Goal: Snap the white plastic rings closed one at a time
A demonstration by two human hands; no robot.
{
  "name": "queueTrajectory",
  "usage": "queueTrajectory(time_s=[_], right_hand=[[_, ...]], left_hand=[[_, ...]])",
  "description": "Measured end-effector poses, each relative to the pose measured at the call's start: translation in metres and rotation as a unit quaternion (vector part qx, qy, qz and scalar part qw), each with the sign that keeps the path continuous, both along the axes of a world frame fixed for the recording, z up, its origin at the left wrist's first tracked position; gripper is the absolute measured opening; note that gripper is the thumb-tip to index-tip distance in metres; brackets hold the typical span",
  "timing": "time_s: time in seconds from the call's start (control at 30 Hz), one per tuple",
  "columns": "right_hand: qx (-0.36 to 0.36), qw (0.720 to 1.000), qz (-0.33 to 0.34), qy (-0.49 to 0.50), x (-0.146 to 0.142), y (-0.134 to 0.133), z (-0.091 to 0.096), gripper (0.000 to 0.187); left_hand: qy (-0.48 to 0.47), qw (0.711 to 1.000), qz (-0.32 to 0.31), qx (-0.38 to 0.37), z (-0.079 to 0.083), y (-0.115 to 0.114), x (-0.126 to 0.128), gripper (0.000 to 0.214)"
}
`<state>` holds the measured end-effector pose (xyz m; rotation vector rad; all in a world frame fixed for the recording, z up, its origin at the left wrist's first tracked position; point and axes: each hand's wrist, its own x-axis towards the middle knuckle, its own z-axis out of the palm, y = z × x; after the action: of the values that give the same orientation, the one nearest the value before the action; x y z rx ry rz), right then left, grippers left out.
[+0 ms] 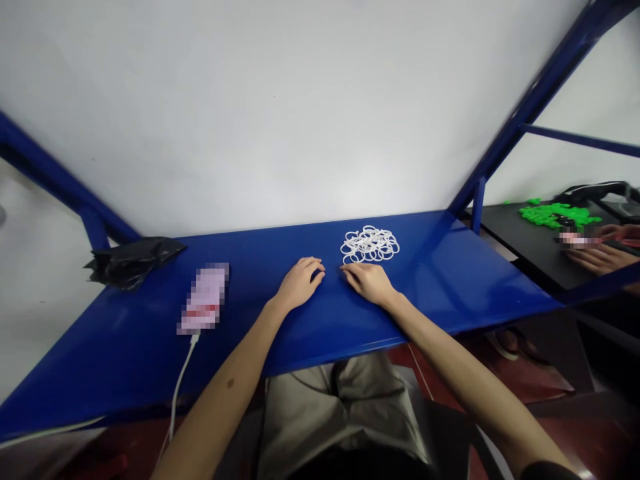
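Note:
My left hand [300, 283] rests palm down on the blue tabletop [260, 267], its fingers loosely bent and the thumb apart from them. Nothing shows in its grasp. A short gap to the right, my right hand [369, 281] also lies on the tabletop, fingers relaxed, with no object visible in it. Just beyond that hand is a pile of thin white loops [371, 244], tangled over one another. The undersides of both hands are hidden.
On the left lie a pixelated phone-like object [205, 297] with a white cable [181, 387] and a crumpled black plastic bag [135, 260]. Blue frame bars [520, 120] flank the table. At right, another person's hands [603, 257] are near green pieces [557, 215] on a black table.

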<state>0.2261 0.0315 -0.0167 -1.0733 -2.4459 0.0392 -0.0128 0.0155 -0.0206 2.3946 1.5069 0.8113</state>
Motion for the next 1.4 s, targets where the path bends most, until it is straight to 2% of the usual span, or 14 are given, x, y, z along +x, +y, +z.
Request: queueTrajectory(time_s=[0.17,0.27,0.37,0.43,0.53,0.6,0.7,0.87,1.0,1.13,1.27,1.4], right_hand=[[-0.004,1.000,-0.030,0.009,0.000,-0.018,0.000,0.027],[0.025,0.999,-0.023,0.011,0.003,-0.017,0.003,0.028],[0.091,0.994,-0.054,0.017,0.008,0.004,0.011,0.030],[0.122,0.986,-0.112,0.034,0.013,0.027,0.016,0.040],[0.087,0.974,-0.208,0.020,0.022,0.061,0.014,0.064],[0.045,0.974,-0.223,-0.011,0.025,0.075,0.008,0.069],[0.021,0.976,-0.213,-0.041,0.026,0.079,0.000,0.070],[0.009,0.982,-0.175,-0.065,0.020,0.064,-0.001,0.072],[-0.008,0.989,-0.131,-0.062,0.013,0.056,0.002,0.070],[0.005,0.994,-0.101,-0.033,0.014,0.055,0.003,0.061],[0.022,0.994,-0.105,-0.001,0.022,0.061,0.004,0.048],[0.017,0.991,-0.128,0.024,0.027,0.063,0.003,0.040]], left_hand=[[0.013,1.000,-0.001,0.011,0.001,0.000,0.001,0.015],[0.037,0.999,0.000,0.028,0.000,0.000,0.004,0.014],[0.085,0.995,0.018,0.055,-0.001,-0.001,0.009,0.015],[0.123,0.989,0.030,0.072,0.000,0.000,0.012,0.014],[0.169,0.981,0.035,0.086,0.004,0.005,0.020,0.014],[0.181,0.979,0.037,0.091,0.006,0.012,0.025,0.015],[0.177,0.979,0.044,0.095,0.006,0.023,0.031,0.019],[0.170,0.978,0.057,0.110,0.004,0.028,0.028,0.027],[0.145,0.984,0.037,0.101,0.005,0.025,0.024,0.026],[0.103,0.991,-0.004,0.086,0.005,0.023,0.026,0.037],[0.083,0.994,-0.042,0.054,0.004,0.022,0.028,0.033],[0.062,0.996,-0.050,0.036,0.005,0.021,0.027,0.027]])
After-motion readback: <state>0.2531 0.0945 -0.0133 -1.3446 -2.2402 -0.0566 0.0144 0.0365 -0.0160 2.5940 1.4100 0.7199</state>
